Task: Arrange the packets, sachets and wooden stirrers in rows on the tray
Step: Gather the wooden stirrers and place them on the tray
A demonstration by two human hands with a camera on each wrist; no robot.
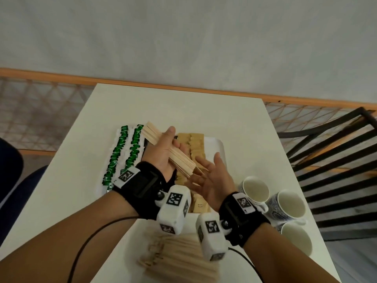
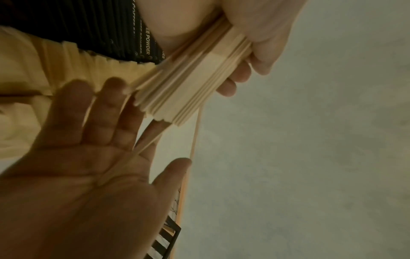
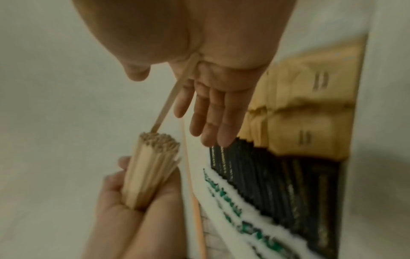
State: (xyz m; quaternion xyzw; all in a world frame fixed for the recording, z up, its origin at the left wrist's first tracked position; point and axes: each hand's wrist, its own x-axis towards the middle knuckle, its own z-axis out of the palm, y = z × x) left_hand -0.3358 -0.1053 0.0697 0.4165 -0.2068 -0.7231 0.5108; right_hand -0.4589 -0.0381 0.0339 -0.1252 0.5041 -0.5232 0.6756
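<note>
Where the head view's lower centre shows loose wooden stirrers on the table, three empty cups stand right. Beyond, the right hand is spread flat; the left hand grips a stirrer bundle above the tray holding brown packets, black sachets and green-and-white sachets.

You're at what looks like a café or hotel refreshment corner: a plain white tabletop against a pale wall, three white ceramic mugs beside a white tray of brown paper sugar sachets, and a black slatted metal chair nearby.
</note>
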